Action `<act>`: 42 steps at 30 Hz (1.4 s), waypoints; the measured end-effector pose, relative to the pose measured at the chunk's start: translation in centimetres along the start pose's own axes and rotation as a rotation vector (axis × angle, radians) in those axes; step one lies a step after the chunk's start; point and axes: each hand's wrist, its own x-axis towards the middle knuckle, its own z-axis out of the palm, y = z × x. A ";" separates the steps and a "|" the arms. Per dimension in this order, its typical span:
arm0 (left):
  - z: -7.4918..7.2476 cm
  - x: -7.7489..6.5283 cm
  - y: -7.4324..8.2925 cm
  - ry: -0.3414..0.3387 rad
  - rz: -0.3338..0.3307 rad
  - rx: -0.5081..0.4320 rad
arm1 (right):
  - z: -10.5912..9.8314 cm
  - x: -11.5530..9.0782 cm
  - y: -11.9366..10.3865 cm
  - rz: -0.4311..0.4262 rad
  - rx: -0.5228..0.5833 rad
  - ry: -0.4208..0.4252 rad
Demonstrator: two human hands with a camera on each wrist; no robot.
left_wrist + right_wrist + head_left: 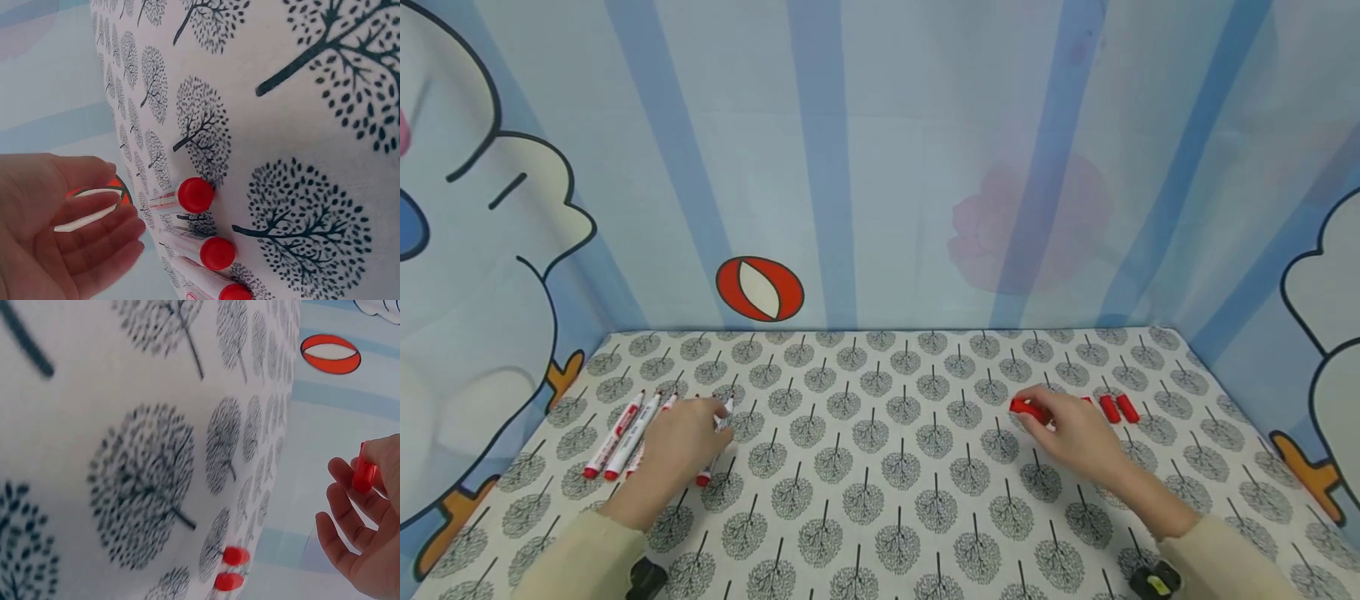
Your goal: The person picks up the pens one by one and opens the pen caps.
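Observation:
Several white markers (635, 435) with red ends lie in a row on the left of the patterned cloth. My left hand (681, 437) hovers over the right part of that row and hides some of them. In the left wrist view its fingers (103, 250) are relaxed and curved, nothing between them, with red marker ends (196, 195) beside them. Over on the right, my right hand (1078, 433) pinches a red marker cap (364, 478) between thumb and index finger, the other fingers loosely spread. Close behind that hand lie more red caps (1108, 408), one partly hidden.
A white cloth (902, 508) printed with grey trees covers the table. At its far edge rises a blue-striped curtain (887, 183) with cartoon drawings, which also closes off the left and right sides.

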 end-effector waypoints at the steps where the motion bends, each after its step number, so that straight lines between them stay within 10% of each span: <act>1: 0.0 0.0 0.1 0.001 0.012 -0.003 | 0.0 0.0 0.2 0.007 0.002 0.003; 42: 1.5 -0.8 2.7 0.185 0.362 0.056 | -4.7 -1.8 12.4 0.457 -0.089 -0.077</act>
